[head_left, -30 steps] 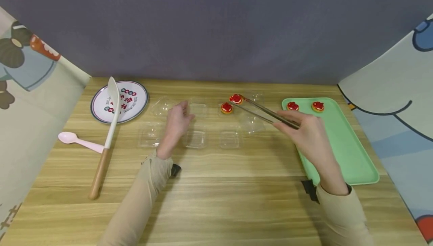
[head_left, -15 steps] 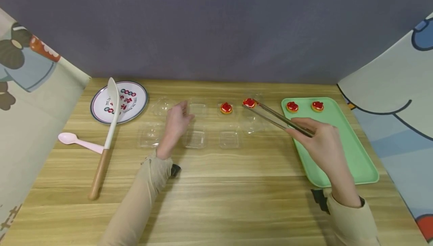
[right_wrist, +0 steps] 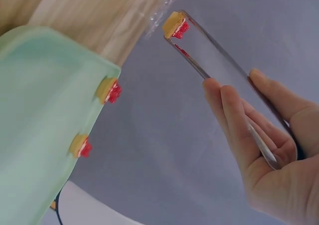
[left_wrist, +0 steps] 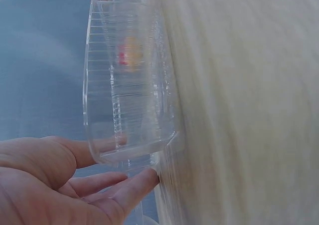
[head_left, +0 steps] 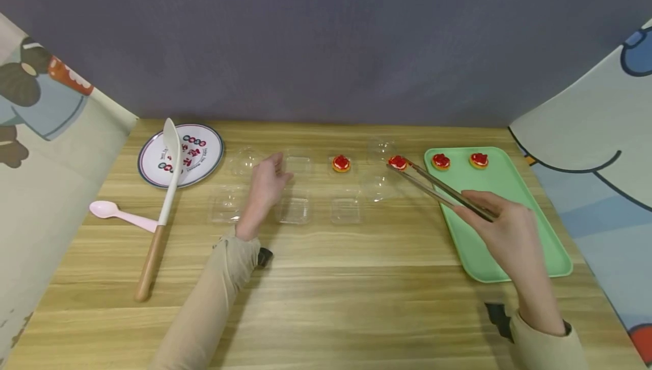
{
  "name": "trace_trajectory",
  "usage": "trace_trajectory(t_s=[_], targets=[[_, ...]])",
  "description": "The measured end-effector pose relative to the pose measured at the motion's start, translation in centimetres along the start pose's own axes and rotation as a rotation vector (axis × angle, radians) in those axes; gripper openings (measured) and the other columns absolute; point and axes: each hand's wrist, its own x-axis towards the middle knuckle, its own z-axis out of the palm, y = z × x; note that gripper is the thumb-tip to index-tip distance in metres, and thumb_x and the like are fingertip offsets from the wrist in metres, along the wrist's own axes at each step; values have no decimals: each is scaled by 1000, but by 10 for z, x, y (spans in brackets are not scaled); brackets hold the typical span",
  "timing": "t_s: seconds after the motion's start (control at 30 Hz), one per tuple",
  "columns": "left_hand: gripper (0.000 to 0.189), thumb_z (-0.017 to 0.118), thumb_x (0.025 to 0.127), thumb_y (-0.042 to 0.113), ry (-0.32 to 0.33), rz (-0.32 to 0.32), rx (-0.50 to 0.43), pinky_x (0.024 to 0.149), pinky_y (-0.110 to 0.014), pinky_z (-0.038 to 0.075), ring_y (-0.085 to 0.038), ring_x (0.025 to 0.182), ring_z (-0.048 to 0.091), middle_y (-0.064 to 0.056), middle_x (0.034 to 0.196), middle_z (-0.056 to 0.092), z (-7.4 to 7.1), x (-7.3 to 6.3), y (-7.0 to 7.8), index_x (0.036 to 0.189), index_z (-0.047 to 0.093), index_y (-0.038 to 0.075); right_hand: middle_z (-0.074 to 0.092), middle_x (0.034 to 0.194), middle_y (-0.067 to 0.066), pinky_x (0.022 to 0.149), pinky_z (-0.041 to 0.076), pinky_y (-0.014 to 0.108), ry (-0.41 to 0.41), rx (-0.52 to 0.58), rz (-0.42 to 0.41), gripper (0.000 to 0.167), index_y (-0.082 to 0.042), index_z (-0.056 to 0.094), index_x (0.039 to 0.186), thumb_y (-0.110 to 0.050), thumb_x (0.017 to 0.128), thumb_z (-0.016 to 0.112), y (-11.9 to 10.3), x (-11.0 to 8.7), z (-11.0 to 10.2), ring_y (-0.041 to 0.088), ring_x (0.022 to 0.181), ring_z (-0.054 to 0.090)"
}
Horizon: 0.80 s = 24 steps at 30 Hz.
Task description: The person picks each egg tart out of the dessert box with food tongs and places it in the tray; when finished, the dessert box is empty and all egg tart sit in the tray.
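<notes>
My right hand (head_left: pixel 509 234) grips metal tongs (head_left: pixel 438 189), whose tips pinch a small tart (head_left: pixel 397 163) with a red topping. In the right wrist view, this tart (right_wrist: pixel 174 25) is held aloft, left of the tray. My left hand (head_left: pixel 267 180) stays among the clear plastic boxes, fingers loosely bent. In the left wrist view, its fingers (left_wrist: pixel 134 187) are right at the near end of a clear box (left_wrist: pixel 124 85), one showing through the wall. Another red-topped tart (head_left: pixel 340 163) sits in a back-row box.
The green tray (head_left: pixel 514 223) at right bears two tarts (head_left: pixel 441 161) along its back edge. More clear boxes (head_left: pixel 346 209) stand in the front row. At left are a patterned plate (head_left: pixel 204 169), a long-handled white spoon (head_left: pixel 168 194) across it and a pink spoon (head_left: pixel 129 215).
My right hand has moved right toward the tray, carrying the tart in the tongs away from the boxed tart. The left hand has stayed in place.
</notes>
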Motion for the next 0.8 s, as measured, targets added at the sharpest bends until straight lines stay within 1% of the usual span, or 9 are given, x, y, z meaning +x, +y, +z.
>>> trace_trajectory(t_s=[0.07,0.1,0.23,0.43,0.6,0.67,0.8], targets=[[64,69,99,-7,-2,0,-8,119,-44,48,-44,144,50,-31,158,45,0,0,0,156,40,-12,78,113,24,68,44,-2,-1,6,18,35,1,78,122,-11,91,88,4,-3,-2,-26,89,53],[64,69,99,-7,-2,1,-12,118,-44,48,-44,144,51,-31,158,45,1,0,0,156,40,-12,77,113,25,68,44,-2,-4,12,27,35,2,78,123,-10,91,87,6,-5,-4,-31,90,46],[65,70,98,-6,5,-1,-10,117,-44,49,-44,143,52,-32,156,47,1,1,-2,156,41,-11,76,115,26,72,43,-4,-5,26,59,35,3,77,123,-11,93,86,13,-10,-8,-31,93,47],[64,71,98,-5,10,-5,-8,116,-44,50,-43,142,53,-31,155,48,2,1,-2,156,42,-11,73,122,28,75,45,-4,-23,51,132,37,4,75,128,-16,98,82,17,-21,-17,-30,98,46],[63,70,99,-5,13,9,8,117,-44,50,-44,141,54,-32,155,49,2,1,-2,155,42,-12,74,122,28,73,43,-5,1,14,161,37,2,76,127,-17,96,84,21,-30,-22,-32,97,43],[63,70,99,-4,14,12,11,117,-45,50,-44,141,54,-32,154,49,2,1,-2,155,43,-12,74,119,27,72,41,-6,19,-11,158,36,2,77,125,-15,94,86,22,-33,-22,-33,96,42],[63,71,99,-4,16,12,12,117,-45,50,-44,141,54,-32,154,49,2,1,-3,155,43,-12,74,119,28,70,41,-6,15,-26,175,36,3,77,124,-15,95,85,24,-37,-23,-33,94,40]])
